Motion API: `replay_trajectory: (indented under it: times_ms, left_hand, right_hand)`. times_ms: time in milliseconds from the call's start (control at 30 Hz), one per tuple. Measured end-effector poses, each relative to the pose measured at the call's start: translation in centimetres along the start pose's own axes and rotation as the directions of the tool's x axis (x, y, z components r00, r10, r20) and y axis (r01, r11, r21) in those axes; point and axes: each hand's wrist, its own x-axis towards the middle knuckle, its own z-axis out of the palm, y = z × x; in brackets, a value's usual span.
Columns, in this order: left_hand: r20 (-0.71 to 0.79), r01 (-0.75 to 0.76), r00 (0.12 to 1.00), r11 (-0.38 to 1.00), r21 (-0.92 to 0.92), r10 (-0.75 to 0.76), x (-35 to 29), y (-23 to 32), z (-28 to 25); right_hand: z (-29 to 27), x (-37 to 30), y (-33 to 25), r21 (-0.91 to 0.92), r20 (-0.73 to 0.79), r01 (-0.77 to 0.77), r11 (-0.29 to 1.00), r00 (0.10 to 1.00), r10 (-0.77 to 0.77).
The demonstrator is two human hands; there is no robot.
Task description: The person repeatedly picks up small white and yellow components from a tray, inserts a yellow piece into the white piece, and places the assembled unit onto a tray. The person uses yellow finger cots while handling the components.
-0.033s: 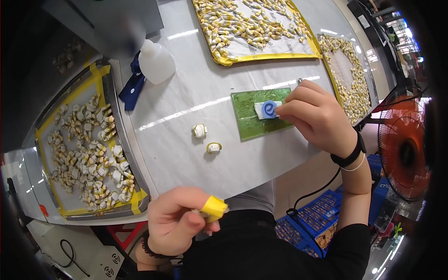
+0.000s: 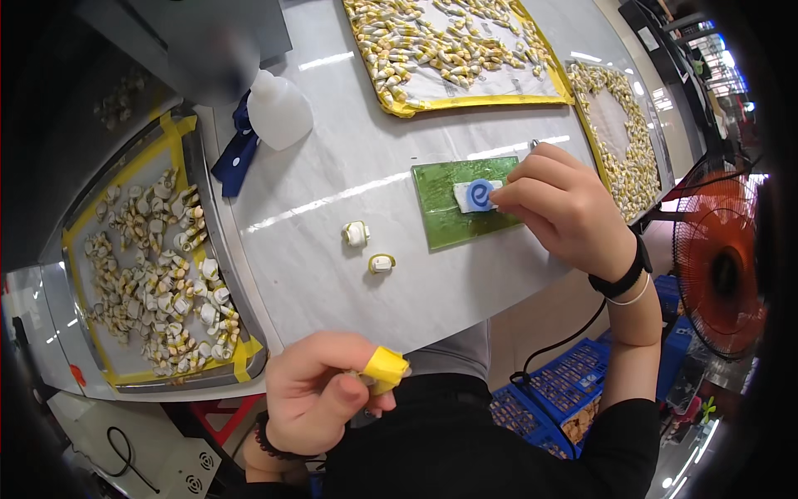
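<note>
My right hand (image 2: 565, 204) reaches over a green rectangular plate (image 2: 440, 229). Its thumb and fingers pinch the edge of a round, flat blue disc (image 2: 480, 195) with a dark curved mark. The disc lies over a white pad (image 2: 460, 200) on the plate. Low in front of my body, my left hand (image 2: 324, 391) is closed, thumb against fingers. Yellow tape (image 2: 386, 369) wraps its index fingertip. Something small and pale seems to be between the fingers, mostly hidden. Two small white pieces with yellow-green bands, an upper one (image 2: 356, 234) and a lower one (image 2: 381, 264), stand on the table between my hands.
A yellow-taped tray (image 2: 249, 353) of small white-and-yellow pieces stands at left. Two more filled trays lie at the back (image 2: 465, 106) and far right (image 2: 594, 137). A white bottle (image 2: 281, 112) stands by a dark blue cloth (image 2: 237, 158). An orange fan (image 2: 723, 258) and blue crates (image 2: 573, 374) are at right.
My left hand has shifted very slightly to the right. My right hand and the blue disc stay in place.
</note>
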Motion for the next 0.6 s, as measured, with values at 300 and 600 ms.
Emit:
replay_trajectory:
  times_ms: [300, 600]
  left_hand:
    - [0.028, 0.144, 0.99, 0.98, -0.135, -0.142, 1.1, -0.5, 0.0]
    - [0.244, 0.401, 0.911, 0.849, -0.343, -0.332, 1.9, -1.1, -0.3]
  right_hand:
    - [0.6, 0.9, -1.3, -0.002, -0.092, 0.008, 1.0, 0.996, -0.008]
    - [0.0, 2.1, -6.4, 0.457, -0.335, 0.168, 0.873, 0.942, -0.006]
